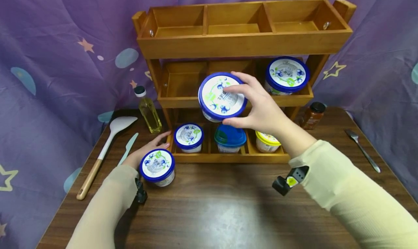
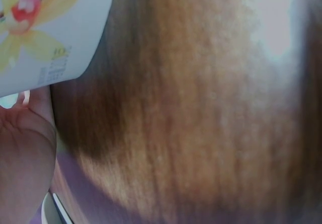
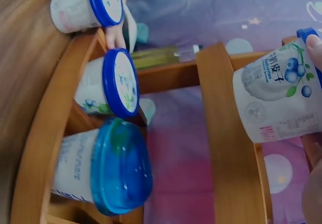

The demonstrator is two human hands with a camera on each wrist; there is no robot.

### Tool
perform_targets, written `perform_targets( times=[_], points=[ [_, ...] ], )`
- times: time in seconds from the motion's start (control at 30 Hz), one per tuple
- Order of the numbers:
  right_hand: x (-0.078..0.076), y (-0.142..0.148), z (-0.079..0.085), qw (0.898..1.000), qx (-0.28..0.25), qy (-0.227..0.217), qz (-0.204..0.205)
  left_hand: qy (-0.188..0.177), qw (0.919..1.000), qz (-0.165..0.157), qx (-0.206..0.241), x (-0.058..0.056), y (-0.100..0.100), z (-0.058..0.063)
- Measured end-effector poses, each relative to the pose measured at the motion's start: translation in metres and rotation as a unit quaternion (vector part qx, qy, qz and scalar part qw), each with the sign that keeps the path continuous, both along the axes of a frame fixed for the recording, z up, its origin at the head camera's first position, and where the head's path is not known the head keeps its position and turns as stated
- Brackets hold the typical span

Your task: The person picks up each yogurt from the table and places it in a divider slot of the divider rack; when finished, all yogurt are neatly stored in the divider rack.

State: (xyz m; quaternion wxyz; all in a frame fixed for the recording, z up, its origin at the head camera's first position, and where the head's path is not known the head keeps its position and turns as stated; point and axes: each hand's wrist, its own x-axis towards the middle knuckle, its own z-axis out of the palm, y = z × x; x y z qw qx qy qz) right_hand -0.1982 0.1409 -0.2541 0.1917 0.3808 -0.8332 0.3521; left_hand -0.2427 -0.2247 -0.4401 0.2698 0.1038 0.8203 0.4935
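Note:
My right hand (image 1: 261, 109) pinches a blue-lidded blueberry yogurt cup (image 1: 222, 96) by its lid edge, thumb and fingers apart across it. The cup is raised in front of the middle tier of a wooden shelf rack (image 1: 241, 45); its side print shows in the right wrist view. My left hand (image 1: 147, 151) rests at the rack's lower left end, fingers extended against its side. Another blue-lidded cup (image 1: 158, 165) stands on the table beside that hand and partly hides it. In the left wrist view, a white cup with a yellow flower print (image 2: 55, 38) is above the palm.
Bottom tier: a blue-lidded cup (image 1: 188, 136), a turquoise-lidded tub (image 1: 230, 138), a yellow-lidded cup (image 1: 267, 142). Middle tier right: a blueberry cup (image 1: 287, 74). Left: spatula (image 1: 106, 147), table knife (image 1: 128, 147), oil bottle (image 1: 148, 111). Right: spice jar (image 1: 312, 115), fork (image 1: 364, 151).

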Motion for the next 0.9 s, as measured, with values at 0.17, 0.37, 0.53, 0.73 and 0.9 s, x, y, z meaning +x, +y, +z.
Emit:
perform_targets(
  times=[0.17, 0.37, 0.53, 0.73, 0.9],
  points=[
    [-0.008, 0.002, 0.003, 0.999, -0.019, 0.036, -0.022, 0.001, 1.0000, 0.002, -0.001, 0.001, 0.000, 0.001],
    [-0.014, 0.000, 0.002, 0.996, -0.030, 0.068, -0.043, 0.001, 1.0000, 0.004, 0.003, 0.001, 0.001, 0.001],
    [-0.019, 0.000, -0.001, 0.994, -0.025, 0.088, -0.057, 0.005, 1.0000, 0.001, -0.003, 0.000, 0.002, 0.001],
    [-0.025, -0.001, -0.007, 0.989, -0.021, 0.134, -0.063, 0.006, 1.0000, 0.001, -0.006, -0.001, 0.001, -0.001],
    [-0.030, -0.003, -0.012, 0.986, -0.023, 0.154, -0.059, 0.005, 1.0000, 0.001, -0.005, -0.002, 0.001, -0.001]
  ],
)
